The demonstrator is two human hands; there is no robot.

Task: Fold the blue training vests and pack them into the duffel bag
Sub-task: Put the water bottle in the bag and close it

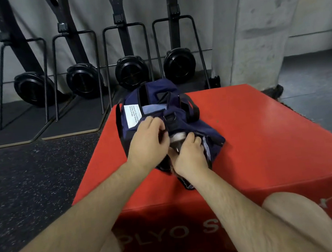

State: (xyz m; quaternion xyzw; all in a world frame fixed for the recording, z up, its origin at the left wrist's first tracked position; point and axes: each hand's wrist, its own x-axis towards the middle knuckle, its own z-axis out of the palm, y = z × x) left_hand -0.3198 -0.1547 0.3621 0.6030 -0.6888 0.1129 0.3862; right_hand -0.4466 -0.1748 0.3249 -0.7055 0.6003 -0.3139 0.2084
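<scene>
Noted soft navy duffel bag (181,124) on smooth red plyo box (256,135), mouth open, pale blue vest (152,108) inside. Left hand (148,142), right hand (189,156) curled, gripping bag's near-end fabric.

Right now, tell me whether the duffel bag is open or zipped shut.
Open. The duffel bag gapes at the top, showing pale blue fabric and a white label inside.

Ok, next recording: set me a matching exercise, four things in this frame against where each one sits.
Things: 1 navy fabric duffel bag; 2 red padded plyo box; 3 white printed label; 4 black upright rowing machines.
Places: A along the grey wall; B on the bag's fabric; C beneath the bag; D on top of the box.
Pairs: 1-D, 2-C, 3-B, 4-A.
</scene>
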